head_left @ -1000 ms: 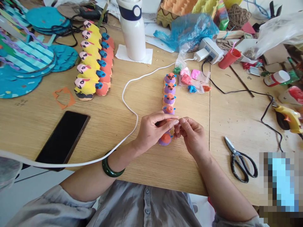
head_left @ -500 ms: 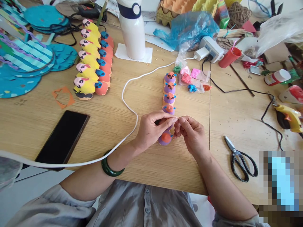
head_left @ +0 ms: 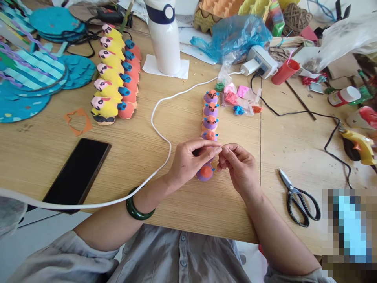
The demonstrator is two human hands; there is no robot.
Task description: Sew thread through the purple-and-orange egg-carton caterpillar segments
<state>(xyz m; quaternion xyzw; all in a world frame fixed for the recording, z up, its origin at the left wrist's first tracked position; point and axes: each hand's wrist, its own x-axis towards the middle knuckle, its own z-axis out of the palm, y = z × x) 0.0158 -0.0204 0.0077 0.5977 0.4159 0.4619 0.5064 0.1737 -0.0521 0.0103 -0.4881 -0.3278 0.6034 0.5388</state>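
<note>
On the light-brown wooden tabletop (head_left: 179, 208), the purple-and-orange domed strip (head_left: 210, 123) has three dark-featured far faces (head_left: 211, 107) and an unmarked nearest dome (head_left: 205, 171), while the left hand (head_left: 190, 159) and right hand (head_left: 240, 167) pinch tightly, anything held indiscernible.

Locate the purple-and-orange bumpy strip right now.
The purple-and-orange bumpy strip lies on the table just right of the head view's centre, partly hidden by the left hand, with small coloured packets right of its far end.
</note>
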